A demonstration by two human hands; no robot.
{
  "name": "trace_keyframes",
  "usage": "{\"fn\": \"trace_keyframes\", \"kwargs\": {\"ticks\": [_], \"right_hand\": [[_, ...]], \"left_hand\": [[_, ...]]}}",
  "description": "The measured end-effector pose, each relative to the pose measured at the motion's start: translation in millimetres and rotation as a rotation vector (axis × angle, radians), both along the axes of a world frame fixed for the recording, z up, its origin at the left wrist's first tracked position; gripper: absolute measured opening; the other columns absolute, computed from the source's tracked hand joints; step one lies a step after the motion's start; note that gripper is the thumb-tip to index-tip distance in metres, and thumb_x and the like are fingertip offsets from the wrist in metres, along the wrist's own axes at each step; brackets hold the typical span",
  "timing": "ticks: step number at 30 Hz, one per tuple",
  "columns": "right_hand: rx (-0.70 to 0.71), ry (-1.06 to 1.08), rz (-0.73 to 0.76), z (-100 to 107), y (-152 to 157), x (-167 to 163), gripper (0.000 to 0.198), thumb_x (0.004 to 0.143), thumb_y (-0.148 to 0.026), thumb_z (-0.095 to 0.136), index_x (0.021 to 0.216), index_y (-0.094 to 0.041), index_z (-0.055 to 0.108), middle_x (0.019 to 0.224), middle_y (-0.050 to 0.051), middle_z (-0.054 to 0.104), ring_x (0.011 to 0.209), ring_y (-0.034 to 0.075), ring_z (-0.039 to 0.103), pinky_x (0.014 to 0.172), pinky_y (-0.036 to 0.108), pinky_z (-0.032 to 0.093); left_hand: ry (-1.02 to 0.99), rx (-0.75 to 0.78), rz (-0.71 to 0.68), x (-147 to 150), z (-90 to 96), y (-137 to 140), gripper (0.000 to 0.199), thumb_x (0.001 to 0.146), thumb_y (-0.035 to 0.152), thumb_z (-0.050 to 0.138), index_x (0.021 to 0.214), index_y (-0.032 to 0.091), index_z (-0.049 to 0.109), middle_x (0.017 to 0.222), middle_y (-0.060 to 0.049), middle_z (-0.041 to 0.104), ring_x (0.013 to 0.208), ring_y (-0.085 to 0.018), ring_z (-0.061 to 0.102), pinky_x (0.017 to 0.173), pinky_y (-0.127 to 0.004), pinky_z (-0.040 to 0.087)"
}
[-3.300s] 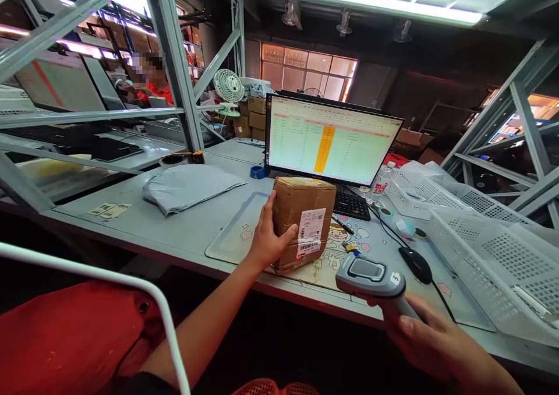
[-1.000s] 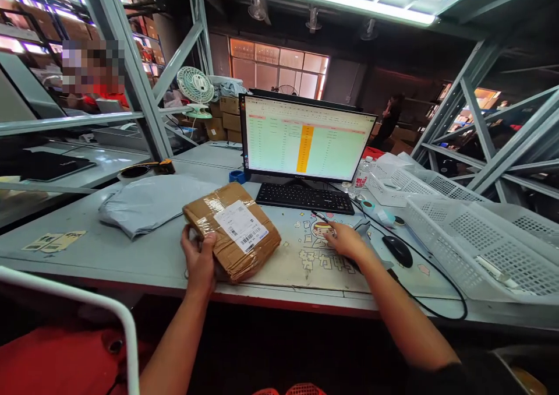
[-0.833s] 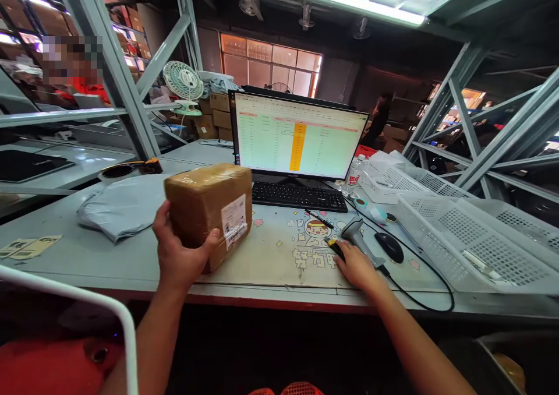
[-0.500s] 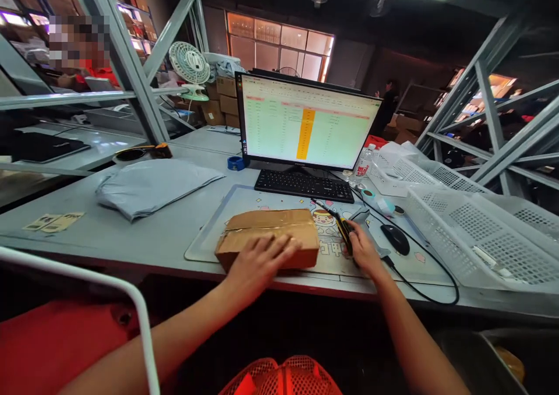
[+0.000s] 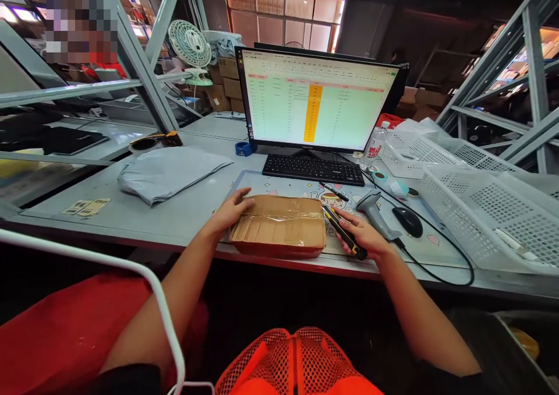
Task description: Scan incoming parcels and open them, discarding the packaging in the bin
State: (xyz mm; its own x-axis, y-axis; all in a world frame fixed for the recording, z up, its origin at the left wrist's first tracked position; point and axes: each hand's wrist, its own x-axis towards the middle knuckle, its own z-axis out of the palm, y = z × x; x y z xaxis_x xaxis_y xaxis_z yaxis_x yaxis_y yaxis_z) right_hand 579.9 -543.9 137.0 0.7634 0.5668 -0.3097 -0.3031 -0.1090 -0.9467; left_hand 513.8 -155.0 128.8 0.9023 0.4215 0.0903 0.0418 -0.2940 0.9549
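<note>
A brown cardboard box [image 5: 282, 229], with clear tape along its top seam, lies flat on the printed desk mat [image 5: 244, 179] near the table's front edge. At its left end, my left hand [image 5: 231, 211] rests against the side and back corner, fingers stretched out and partly apart. My right hand [image 5: 360, 232] is closed around a black and yellow utility knife [image 5: 343, 230], whose front end points at the box's right edge. Whether the tip touches the cardboard, I cannot tell. Beside that hand lies a grey barcode scanner [image 5: 378, 215] with a black cable.
Behind the box stand a keyboard [image 5: 312, 169] and a monitor [image 5: 279, 109]. A mouse [image 5: 407, 221] and white perforated baskets [image 5: 476, 220] are at the right. Grey plastic bags [image 5: 174, 170] and blue tape [image 5: 244, 148] lie left. A white tube [image 5: 144, 272] crosses the lower left.
My left hand has slid from the box's top front to its left end. My right hand has brought the utility knife away from the scanner to the box's right edge.
</note>
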Motion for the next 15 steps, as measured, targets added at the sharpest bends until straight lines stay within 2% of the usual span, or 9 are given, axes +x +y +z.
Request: {"fn": "trace_keyframes", "kwargs": {"ticks": [1, 3, 7, 12, 15], "right_hand": [[-0.004, -0.004, -0.007, 0.3, 0.3, -1.7, 0.079, 0.102, -0.042, 0.065, 0.171, -0.031, 0.029, 0.074, -0.002, 0.068, 0.049, 0.013, 0.062, 0.043, 0.021, 0.050], [-0.017, -0.011, -0.009, 2.6, 0.4, -4.2, 0.075, 0.104, -0.039, 0.063, 0.170, -0.030, 0.031, 0.073, -0.002, 0.067, 0.048, 0.013, 0.061, 0.042, 0.021, 0.049], [-0.067, -0.004, 0.041, 14.6, -2.7, -3.6, 0.068, 0.106, -0.035, 0.060, 0.169, -0.029, 0.035, 0.070, -0.002, 0.066, 0.048, 0.013, 0.060, 0.040, 0.020, 0.048], [-0.179, 0.011, 0.170, 30.1, -15.2, 2.2, 0.070, 0.105, -0.040, 0.063, 0.169, -0.030, 0.037, 0.071, -0.002, 0.067, 0.048, 0.014, 0.063, 0.042, 0.021, 0.051], [-0.171, 0.040, 0.223, 31.2, -25.0, -1.5, 0.070, 0.104, -0.042, 0.065, 0.168, -0.030, 0.038, 0.073, 0.000, 0.069, 0.048, 0.012, 0.063, 0.042, 0.018, 0.050]], "left_hand": [[0.047, -0.128, 0.001, 4.1, -6.2, 0.6, 0.075, 0.066, 0.061, 0.080, 0.127, 0.018, 0.072, 0.127, -0.015, 0.073, 0.118, -0.037, 0.067, 0.104, -0.052, 0.053], [0.070, -0.264, 0.019, 8.2, -16.1, -1.3, 0.076, 0.057, 0.061, 0.083, 0.117, 0.017, 0.075, 0.111, -0.012, 0.076, 0.102, -0.033, 0.069, 0.093, -0.046, 0.056], [0.055, -0.296, 0.063, 9.5, -20.9, -4.0, 0.072, 0.048, 0.058, 0.088, 0.105, 0.016, 0.075, 0.096, -0.007, 0.076, 0.091, -0.026, 0.068, 0.085, -0.038, 0.055], [0.065, -0.347, 0.124, 12.0, -18.3, -5.1, 0.063, 0.047, 0.047, 0.087, 0.101, 0.017, 0.075, 0.091, -0.005, 0.076, 0.085, -0.023, 0.068, 0.078, -0.033, 0.054], [0.057, -0.373, 0.144, 13.7, -18.8, -8.1, 0.057, 0.047, 0.042, 0.085, 0.097, 0.017, 0.075, 0.086, -0.004, 0.075, 0.080, -0.022, 0.066, 0.074, -0.032, 0.053]]}}
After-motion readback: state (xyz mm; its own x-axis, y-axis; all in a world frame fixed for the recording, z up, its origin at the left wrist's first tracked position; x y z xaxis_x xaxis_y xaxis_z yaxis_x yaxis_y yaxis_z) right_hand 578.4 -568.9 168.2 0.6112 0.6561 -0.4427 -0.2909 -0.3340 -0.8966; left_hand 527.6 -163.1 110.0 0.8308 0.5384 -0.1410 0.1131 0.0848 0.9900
